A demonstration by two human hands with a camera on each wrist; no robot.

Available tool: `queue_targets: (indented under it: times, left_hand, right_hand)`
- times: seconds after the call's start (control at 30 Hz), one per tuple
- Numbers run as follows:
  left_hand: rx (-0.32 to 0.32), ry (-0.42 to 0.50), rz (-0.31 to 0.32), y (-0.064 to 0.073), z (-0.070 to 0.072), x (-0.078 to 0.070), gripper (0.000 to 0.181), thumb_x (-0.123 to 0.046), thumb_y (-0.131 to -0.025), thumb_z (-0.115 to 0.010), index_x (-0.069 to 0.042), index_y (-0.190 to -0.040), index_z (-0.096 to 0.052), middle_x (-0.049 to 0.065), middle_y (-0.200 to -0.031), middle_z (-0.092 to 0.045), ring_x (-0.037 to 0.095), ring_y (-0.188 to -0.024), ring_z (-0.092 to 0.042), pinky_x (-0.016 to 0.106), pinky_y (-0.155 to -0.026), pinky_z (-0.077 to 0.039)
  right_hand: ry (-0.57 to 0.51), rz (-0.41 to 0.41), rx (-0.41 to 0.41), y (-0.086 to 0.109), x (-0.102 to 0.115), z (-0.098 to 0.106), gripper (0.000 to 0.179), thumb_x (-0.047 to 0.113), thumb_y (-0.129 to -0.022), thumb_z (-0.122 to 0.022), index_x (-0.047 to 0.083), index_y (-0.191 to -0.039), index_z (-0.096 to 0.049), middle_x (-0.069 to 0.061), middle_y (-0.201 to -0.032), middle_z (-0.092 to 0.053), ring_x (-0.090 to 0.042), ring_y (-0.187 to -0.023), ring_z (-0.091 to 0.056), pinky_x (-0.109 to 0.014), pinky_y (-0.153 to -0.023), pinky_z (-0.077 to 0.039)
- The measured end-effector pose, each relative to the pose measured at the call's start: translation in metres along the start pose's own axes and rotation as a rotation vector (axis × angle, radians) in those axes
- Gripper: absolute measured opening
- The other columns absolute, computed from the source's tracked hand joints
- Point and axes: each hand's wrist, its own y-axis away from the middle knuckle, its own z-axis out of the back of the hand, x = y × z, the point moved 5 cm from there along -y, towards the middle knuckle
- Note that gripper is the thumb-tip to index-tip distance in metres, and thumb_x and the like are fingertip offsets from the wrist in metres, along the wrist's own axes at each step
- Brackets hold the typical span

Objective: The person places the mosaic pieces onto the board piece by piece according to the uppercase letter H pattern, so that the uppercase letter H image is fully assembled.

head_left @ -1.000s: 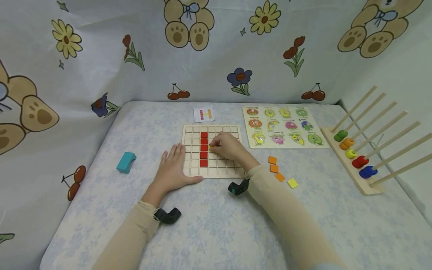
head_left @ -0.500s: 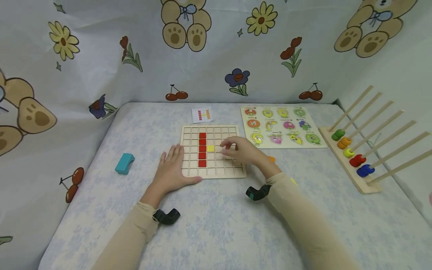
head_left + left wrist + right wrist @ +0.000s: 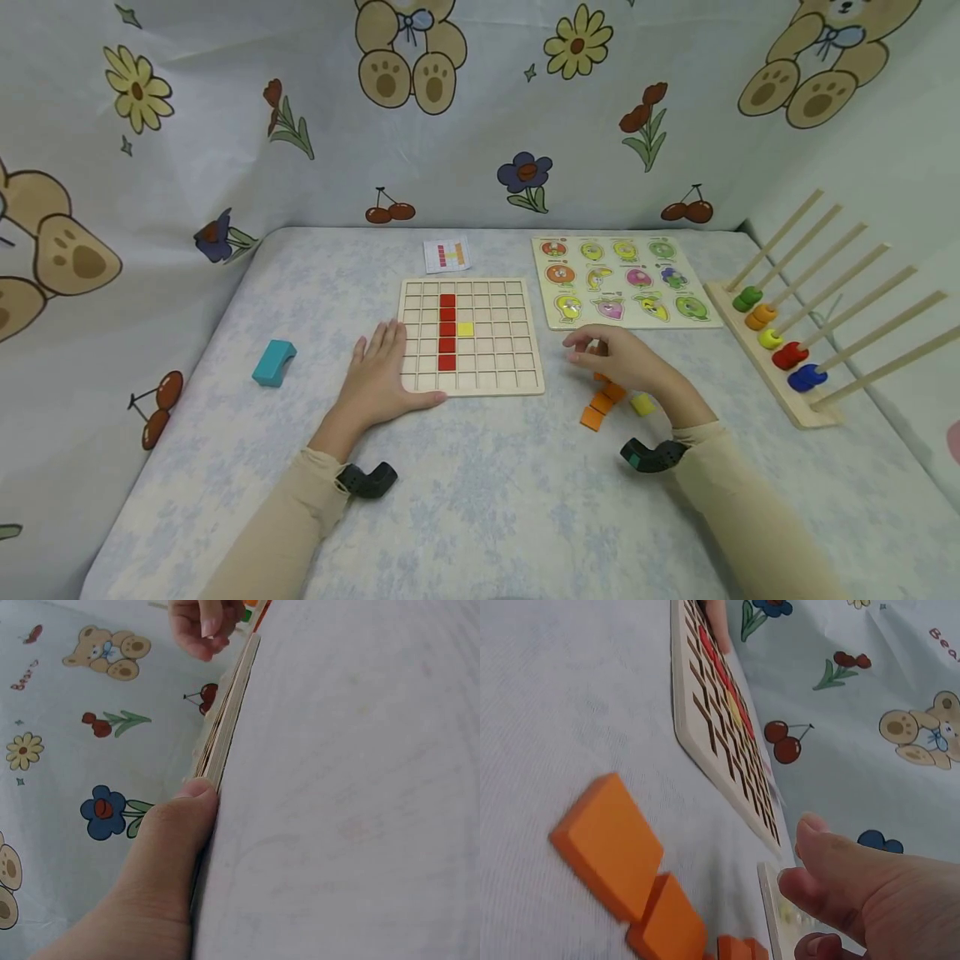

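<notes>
My left hand (image 3: pixel 378 375) lies with fingers spread at the left edge of a wooden grid board (image 3: pixel 502 386), its thumb along the front edge; the left wrist view shows the thumb (image 3: pixel 169 840) touching that edge. A column of red square tiles (image 3: pixel 447 328) stands in the grid, with one yellow tile (image 3: pixel 466 329) right of the middle one. My right hand (image 3: pixel 622 358) hovers over loose orange tiles (image 3: pixel 602 403), partly hiding them. Its fingers are loosely bent, and nothing shows between thumb and fingers (image 3: pixel 840 877) in the right wrist view. Another yellow tile (image 3: pixel 642 405) lies just right of the orange ones.
A pattern card (image 3: pixel 447 255) lies behind the board. Beyond my right hand is a fruit picture board (image 3: pixel 626 283). At the far right stands a wooden peg rack (image 3: pixel 780 350) with coloured beads. A teal block (image 3: pixel 273 363) sits at the left.
My right hand has let go of the yellow tile in the grid and moved right, over the orange tiles. My left hand has stayed at the board's edge.
</notes>
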Motion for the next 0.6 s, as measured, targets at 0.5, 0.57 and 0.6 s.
queue_targets:
  times: [0.5,0.57,0.6]
  left_hand:
    - [-0.009,0.004,-0.005,-0.001,-0.001,0.002,0.144,-0.097,-0.06,-0.052,-0.004,-0.16,-0.004,0.014,-0.168,-0.004,0.031,-0.156,-0.001,0.058,-0.123,-0.001]
    - [-0.009,0.002,-0.004,-0.001,-0.001,0.002,0.145,-0.098,-0.06,-0.051,-0.004,-0.16,-0.004,0.014,-0.168,-0.004,0.031,-0.156,-0.001,0.058,-0.124,-0.001]
    - [-0.008,0.001,-0.005,-0.001,-0.001,0.002,0.145,-0.098,-0.06,-0.051,-0.004,-0.16,-0.004,0.014,-0.168,-0.004,0.031,-0.156,-0.001,0.058,-0.124,-0.001]
  right_hand:
    - [0.046,-0.106,-0.051,0.051,-0.05,0.025,0.029,0.037,-0.094,-0.069,0.02,-0.117,-0.068,-0.003,-0.101,-0.062,-0.021,-0.076,-0.05,-0.026,-0.056,-0.042]
    - [0.055,-0.112,-0.052,0.057,-0.054,0.026,0.029,0.035,-0.093,-0.069,0.02,-0.118,-0.069,-0.004,-0.1,-0.062,-0.021,-0.076,-0.05,-0.026,-0.057,-0.042]
    - [0.056,-0.114,-0.052,0.059,-0.056,0.026,0.029,0.035,-0.093,-0.07,0.019,-0.118,-0.069,-0.004,-0.101,-0.063,-0.021,-0.076,-0.05,-0.026,-0.058,-0.042]
